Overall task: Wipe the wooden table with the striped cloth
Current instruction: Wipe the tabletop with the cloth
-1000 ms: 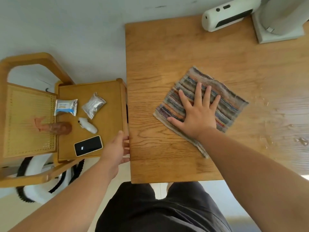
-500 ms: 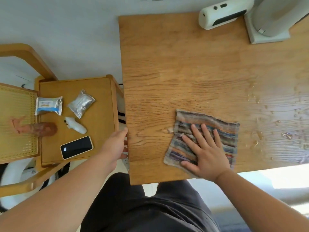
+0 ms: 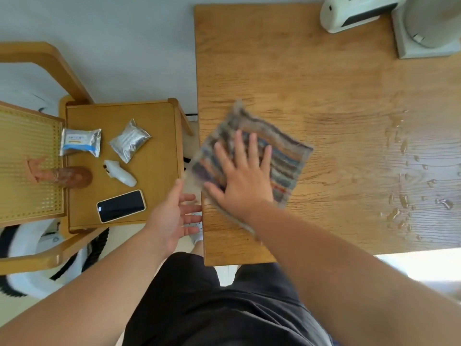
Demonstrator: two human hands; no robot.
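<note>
The striped cloth (image 3: 282, 156) lies flat on the wooden table (image 3: 311, 78), its left corner hanging over the table's left edge; it is blurred. My right hand (image 3: 243, 176) presses down on the cloth with fingers spread. My left hand (image 3: 174, 216) is held palm up, fingers apart, just off the table's left edge below the cloth's overhanging corner. Water droplets (image 3: 404, 176) cover the table's right part.
A white device (image 3: 354, 11) and a grey stand base (image 3: 424, 28) sit at the table's far side. To the left stands a small wooden side table (image 3: 159, 116) with a phone (image 3: 121, 206), two foil packets (image 3: 129, 141), a small white object (image 3: 121, 172), and a cane chair.
My right hand has slid the cloth left and away from me, from the table's near edge to its left edge. My left hand has opened palm up beside that edge.
</note>
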